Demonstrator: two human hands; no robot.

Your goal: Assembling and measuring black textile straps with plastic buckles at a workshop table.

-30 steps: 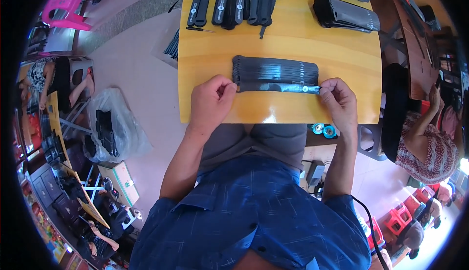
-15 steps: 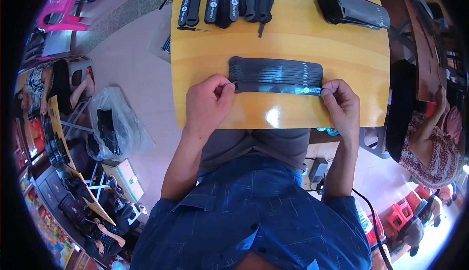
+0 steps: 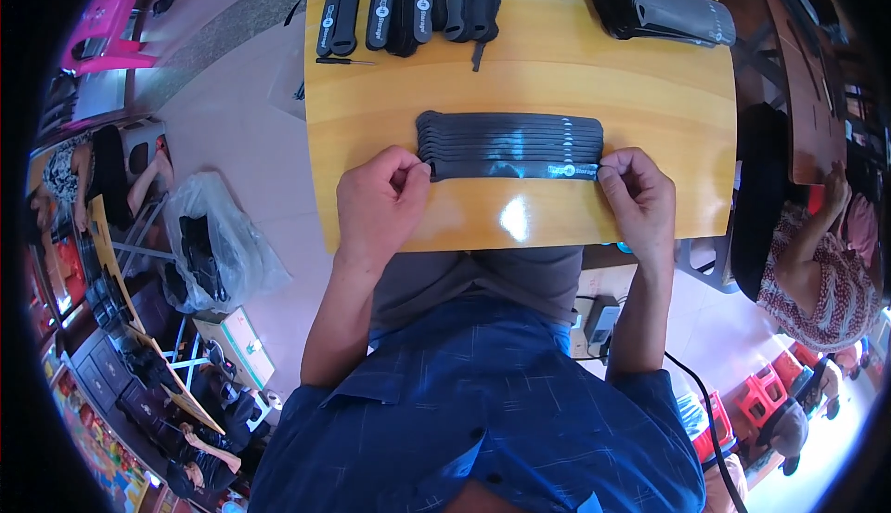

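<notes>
A row of overlapping black straps [image 3: 501,140] lies fanned on the yellow wooden table [image 3: 445,211], each lapping over the one behind, with pale print near their right ends. The nearest strap [image 3: 520,170] runs along the front of the row. My left hand [image 3: 380,202] pinches its rounded left end between thumb and fingertips. At the other end, my right hand [image 3: 639,199] has thumb and forefinger closed on the strap's tip. The strap lies level, held stretched between both hands.
Bundles of black straps [image 3: 408,2] lie at the table's far left, beside a thin dark tool [image 3: 345,61]. A fanned strap stack [image 3: 664,7] sits far right. Left on the floor stands a clear plastic bag [image 3: 227,244] with black items. Other people sit at both sides.
The whole view has shifted a little, so the table and hands sit further left. The nearest strap now lies closer against the row. Both hands keep their pinch on its ends.
</notes>
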